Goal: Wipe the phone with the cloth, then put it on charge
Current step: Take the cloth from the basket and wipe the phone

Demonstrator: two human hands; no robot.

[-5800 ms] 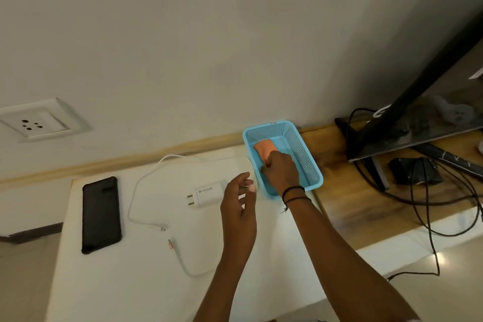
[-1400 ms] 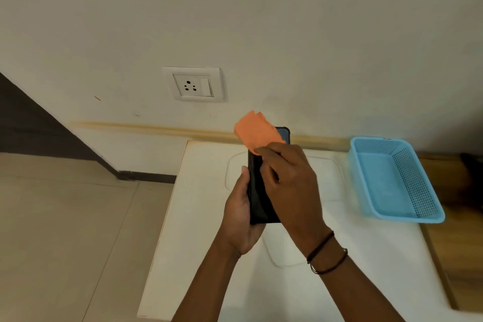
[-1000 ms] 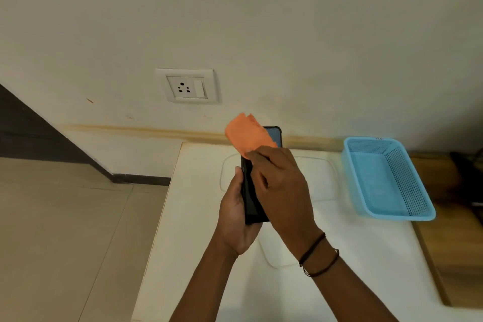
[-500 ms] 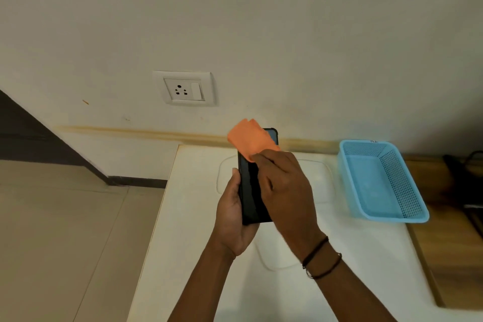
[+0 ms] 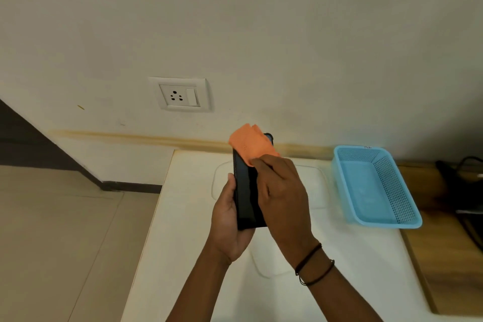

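1. Head view: your left hand is wrapped around the phone, propping it above the surface for support; your right hand pinches the cloth, pressing it against the screen's top.
2. Socket near for charging.

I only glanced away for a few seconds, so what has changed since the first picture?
The left hand took the phone off the white table and holds it upright. The right hand lifted the orange cloth out of the blue basket and rubs it on the phone. The basket stayed put; the socket is unused.
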